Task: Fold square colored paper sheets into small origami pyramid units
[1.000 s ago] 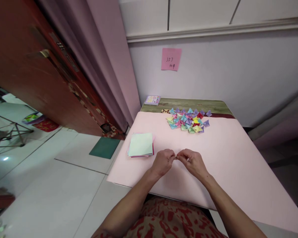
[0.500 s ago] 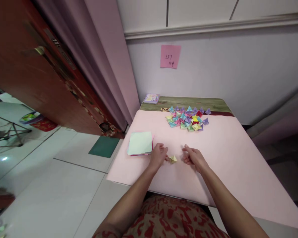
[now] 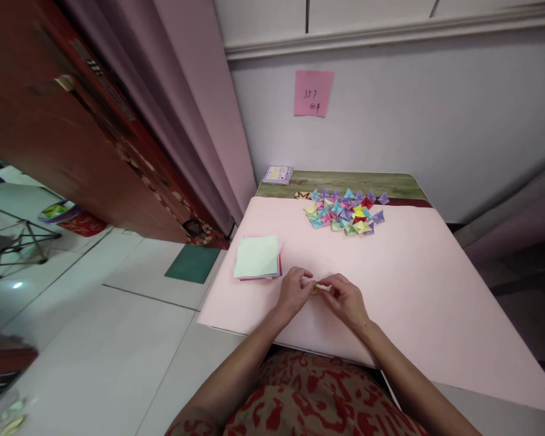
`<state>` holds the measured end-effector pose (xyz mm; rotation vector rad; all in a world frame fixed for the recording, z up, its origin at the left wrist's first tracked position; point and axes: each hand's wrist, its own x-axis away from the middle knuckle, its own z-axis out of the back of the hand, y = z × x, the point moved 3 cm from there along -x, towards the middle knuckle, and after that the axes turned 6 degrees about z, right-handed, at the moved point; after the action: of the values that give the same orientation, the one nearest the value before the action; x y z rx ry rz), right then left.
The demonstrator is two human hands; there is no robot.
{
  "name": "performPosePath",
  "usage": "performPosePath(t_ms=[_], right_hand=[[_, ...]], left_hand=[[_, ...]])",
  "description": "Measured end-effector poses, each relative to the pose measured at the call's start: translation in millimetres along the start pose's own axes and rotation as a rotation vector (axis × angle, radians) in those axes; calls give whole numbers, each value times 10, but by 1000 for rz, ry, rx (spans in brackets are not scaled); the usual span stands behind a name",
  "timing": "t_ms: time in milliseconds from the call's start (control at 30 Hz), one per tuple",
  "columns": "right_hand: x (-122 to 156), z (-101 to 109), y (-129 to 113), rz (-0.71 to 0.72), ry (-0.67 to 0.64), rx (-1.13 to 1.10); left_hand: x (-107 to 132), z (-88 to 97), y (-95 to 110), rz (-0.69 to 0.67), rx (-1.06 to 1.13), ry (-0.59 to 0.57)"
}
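My right hand (image 3: 346, 298) pinches a small yellow folded paper (image 3: 317, 290), lower center; my left hand (image 3: 294, 293) touches its left end, though whether gripping I cannot tell. Both slant inward from the bottom edge over the pink tabletop (image 3: 413, 297). The paper's visible sliver lies roughly crosswise; its point is hidden.

Paper stack (image 3: 256, 257) left, piece (image 3: 317, 289) apparently between hands (image 3: 349, 303)
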<state>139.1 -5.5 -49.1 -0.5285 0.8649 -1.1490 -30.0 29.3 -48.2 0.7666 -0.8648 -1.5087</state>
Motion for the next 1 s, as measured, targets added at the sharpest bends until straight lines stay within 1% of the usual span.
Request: performPosePath(t_ms=[133, 233, 300, 400, 533, 667, 833, 1000], right_hand=[[14, -3, -12, 168, -51, 279], [44, 3, 21, 266, -79, 379], [65, -1, 26, 303, -94, 413], [71, -9, 8, 295, -88, 438], [32, 2, -18, 265, -23, 495], [11, 29, 5, 313, -3, 520], [28, 33, 58, 335, -73, 516], [18, -6, 21, 297, -145, 577]], left_hand=[[-63, -69, -56, 28, 5, -54], [-95, -81, -97, 57, 6, -72], [-107, -78, -111, 69, 3, -73], [-112, -76, -107, 59, -2, -88], [-106, -82, -65, 6, -18, -104], [-101, -83, -30, -38, -39, -102], [-106, -70, 1, -92, -107, -87], [-103, -82, 40, -110, -210, -82]])
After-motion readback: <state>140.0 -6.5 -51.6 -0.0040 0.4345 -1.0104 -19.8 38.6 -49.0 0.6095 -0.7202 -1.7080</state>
